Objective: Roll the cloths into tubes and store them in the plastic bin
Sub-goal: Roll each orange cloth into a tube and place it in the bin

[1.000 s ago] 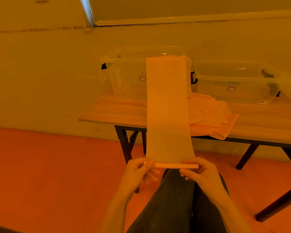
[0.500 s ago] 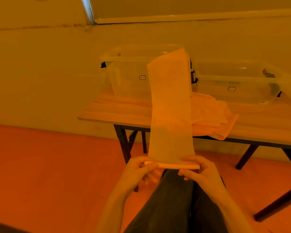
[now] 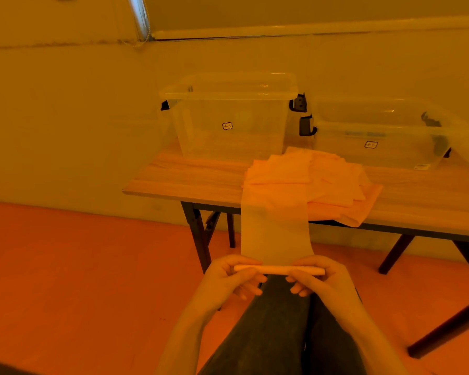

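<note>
A long narrow cloth (image 3: pixel 274 228) stretches from my hands up to the table edge, its near end wound into a thin roll. My left hand (image 3: pixel 228 277) pinches the roll's left end and my right hand (image 3: pixel 322 280) pinches its right end, both above my knees. The cloth's far end lies folded on the table beside a pile of cloths (image 3: pixel 336 190). A clear plastic bin (image 3: pixel 201 131) stands at the table's back left, a second lower clear bin (image 3: pixel 406 147) to its right.
The wooden table (image 3: pixel 179 180) has dark folding legs (image 3: pixel 198 234) close in front of my knees. Another dark table leg (image 3: pixel 444 326) slants at the lower right. Orange floor lies to the left, a pale wall behind the bins.
The cloth's upper part, which stood upright in front of the left bin, has dropped forward onto the table. My hands keep hold of the roll, which looks slightly thicker.
</note>
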